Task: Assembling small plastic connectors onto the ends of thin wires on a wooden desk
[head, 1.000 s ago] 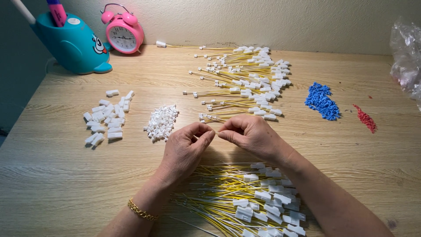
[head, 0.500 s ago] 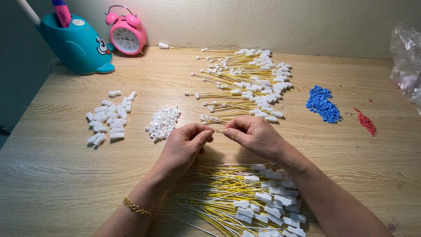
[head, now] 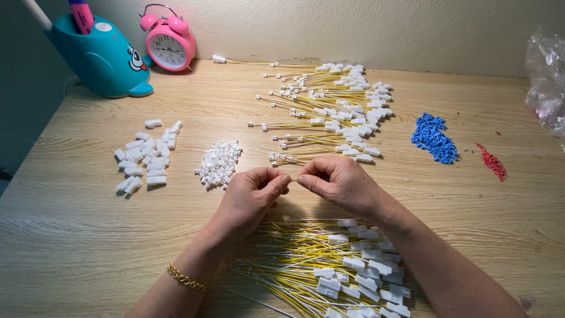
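My left hand point(head: 252, 193) and my right hand point(head: 338, 182) meet fingertip to fingertip over the wooden table point(head: 76, 241), pinching a thin yellow wire between them; what sits on its end is hidden by the fingers. Below my hands lies a loose pile of yellow wires with white connectors point(head: 329, 268). A second spread of yellow wires with white connectors point(head: 332, 109) lies beyond my hands. Left of my left hand sits a heap of small white parts point(head: 219, 165), and farther left a group of larger white housings point(head: 147, 156).
A teal whale-shaped pen holder point(head: 100, 59) and a pink alarm clock point(head: 169, 42) stand at the back left by the wall. A heap of small blue pieces point(head: 434, 138), a line of red pieces point(head: 492, 162) and a clear plastic bag point(head: 546, 79) lie at the right.
Both hands have stayed together in the same place with only slight finger movement; the view has shifted a little.
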